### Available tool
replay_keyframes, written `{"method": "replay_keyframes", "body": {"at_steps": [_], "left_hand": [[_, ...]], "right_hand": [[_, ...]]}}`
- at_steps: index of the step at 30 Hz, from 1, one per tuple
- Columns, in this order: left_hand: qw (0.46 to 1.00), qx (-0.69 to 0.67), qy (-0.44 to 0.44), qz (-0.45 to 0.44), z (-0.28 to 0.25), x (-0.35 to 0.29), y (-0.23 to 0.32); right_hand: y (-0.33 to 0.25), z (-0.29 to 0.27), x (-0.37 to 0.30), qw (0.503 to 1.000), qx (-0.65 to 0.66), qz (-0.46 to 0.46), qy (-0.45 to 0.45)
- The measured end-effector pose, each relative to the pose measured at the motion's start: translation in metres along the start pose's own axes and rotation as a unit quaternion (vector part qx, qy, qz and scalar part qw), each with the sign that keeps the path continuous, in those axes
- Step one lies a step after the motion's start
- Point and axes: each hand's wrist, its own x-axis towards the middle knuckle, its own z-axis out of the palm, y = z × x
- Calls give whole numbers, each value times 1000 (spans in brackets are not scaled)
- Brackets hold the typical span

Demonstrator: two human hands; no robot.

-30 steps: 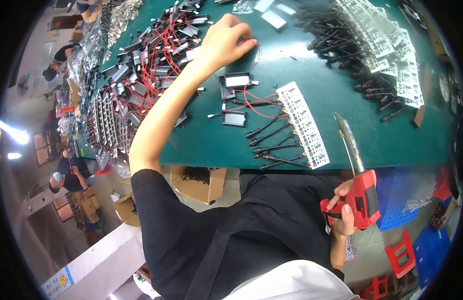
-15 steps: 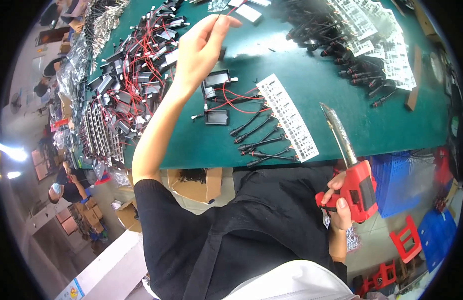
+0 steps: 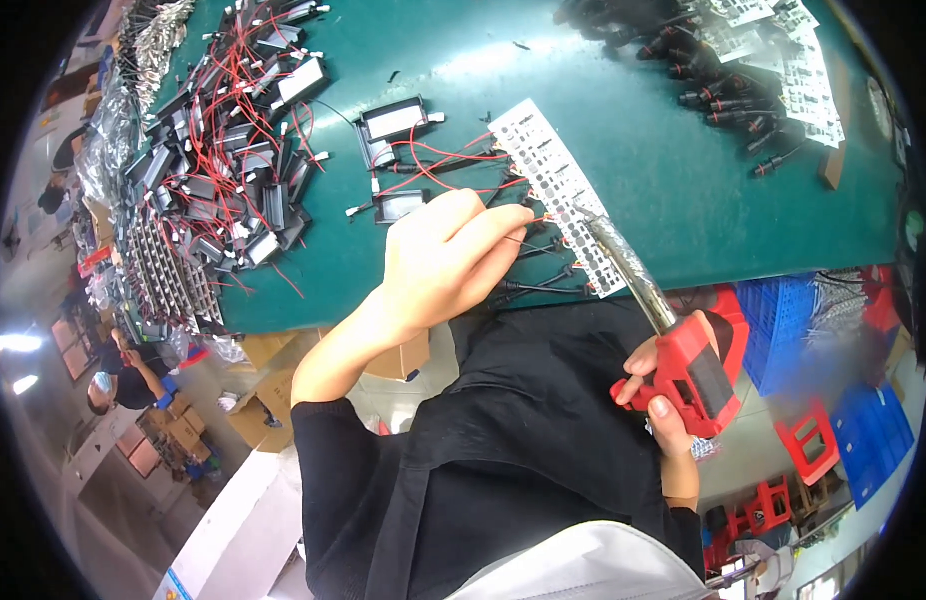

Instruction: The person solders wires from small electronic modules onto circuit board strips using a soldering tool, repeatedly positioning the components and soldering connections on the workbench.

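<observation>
Bare green table (image 3: 643,150) lies open in the middle, between the heap of red-wired black modules (image 3: 233,150) at left and the black cable connectors (image 3: 723,90) at far right. Near the front edge, the white perforated strip (image 3: 553,185) and loose black leads (image 3: 543,285) crowd the way.

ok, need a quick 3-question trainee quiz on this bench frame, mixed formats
1. True or false: the right hand holds a red tool with a long metal barrel.
2. Multiple choice: the left hand rests at A) the blue plastic crates, B) thin wires beside the white perforated strip near the table's front edge, C) the cardboard boxes.
3. Fill in: the tabletop is coloured ____.

Key: 1 true; 2 B; 3 green
</observation>
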Motion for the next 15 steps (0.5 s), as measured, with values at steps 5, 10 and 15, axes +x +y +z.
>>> {"method": "replay_keyframes", "body": {"at_steps": [5, 10, 15], "left_hand": [[998, 10, 44, 35, 10, 0, -7], [996, 55, 50, 41, 11, 2, -8], [994, 72, 54, 60, 15, 3, -9]], "right_hand": [[4, 1, 0, 1000, 7, -2, -25], [7, 4, 2, 999, -14, -19, -33], [10, 5, 8, 998, -44, -6, -38]]}}
